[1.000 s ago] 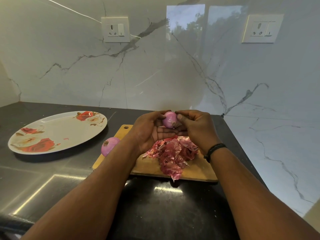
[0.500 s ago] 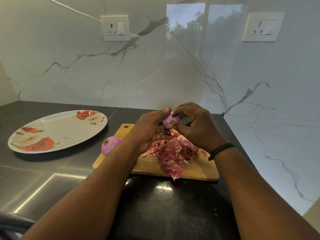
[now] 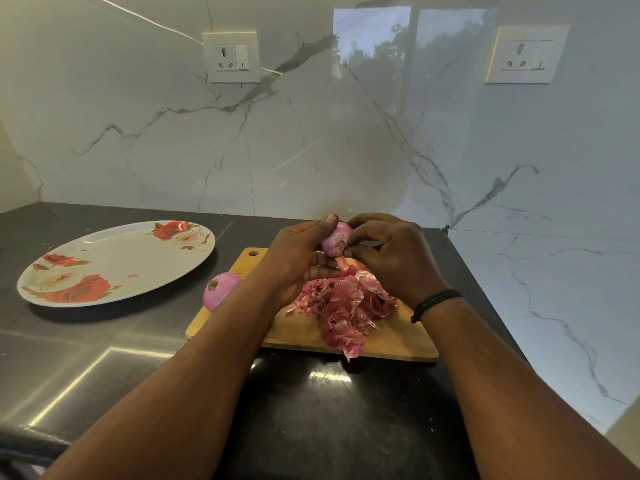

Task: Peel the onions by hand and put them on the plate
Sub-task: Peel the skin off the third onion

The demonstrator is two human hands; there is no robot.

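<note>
Two hands meeting over a wooden cutting board (image 3: pixel 304 332). Left hand (image 3: pixel 298 261) cupped under a small pink onion (image 3: pixel 335 241), thumb up along its side, fingers curled beneath it. Right hand (image 3: pixel 394 258) with fingertips pinched at the onion's root end, knuckles raised, a black band (image 3: pixel 434 303) round the wrist. Onion held in the air between both hands, above the far part of the board (root tuft turned toward the camera).

Heaped on the board below the hands, a pile of reddish-pink skins (image 3: pixel 346 306), one strip hanging past the near edge. Beside the board's left edge, a second onion (image 3: pixel 220 291), pale purple, touching the board or the counter (cannot tell which).

Well to the left, an oval plate (image 3: pixel 114 263) with red and cream roses printed at its rim, lying flat on a dark polished countertop (image 3: pixel 104 358) streaked with bright reflections. Behind it all, glossy white marble-patterned wall panels (image 3: pixel 156 143) with grey veins, meeting at a corner on the right. Set into the wall, two white socket plates (image 3: pixel 231 57), one left and one right, with a thin white cable running past the left one. Mirrored in the shiny panel, a window with trees (image 3: pixel 391 64).
</note>
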